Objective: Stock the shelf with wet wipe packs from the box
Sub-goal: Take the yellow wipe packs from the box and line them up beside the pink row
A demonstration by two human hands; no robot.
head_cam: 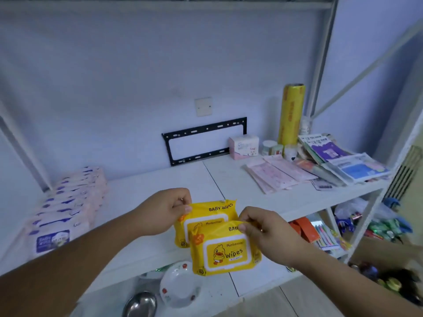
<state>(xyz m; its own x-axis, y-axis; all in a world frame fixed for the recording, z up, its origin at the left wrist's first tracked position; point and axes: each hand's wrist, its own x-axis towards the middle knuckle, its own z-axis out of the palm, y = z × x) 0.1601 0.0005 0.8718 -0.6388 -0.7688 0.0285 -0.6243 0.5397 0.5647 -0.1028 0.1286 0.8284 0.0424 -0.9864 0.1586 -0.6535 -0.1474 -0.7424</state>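
Two yellow wipe packs sit at the shelf's [160, 179] front edge, one in each hand. The left hand [164, 211] pinches the top edge of the rear pack [212, 211]. The right hand [265, 229] pinches the top of the front pack [226, 250], which overlaps it. Pink packs [68, 207], too blurred to count, line the left end. One roll [291, 113] stands at the back right.

Yellow duck-print wipe packs [225, 248], pink packs [77, 202], white shelf [160, 179], yellow roll [291, 110]
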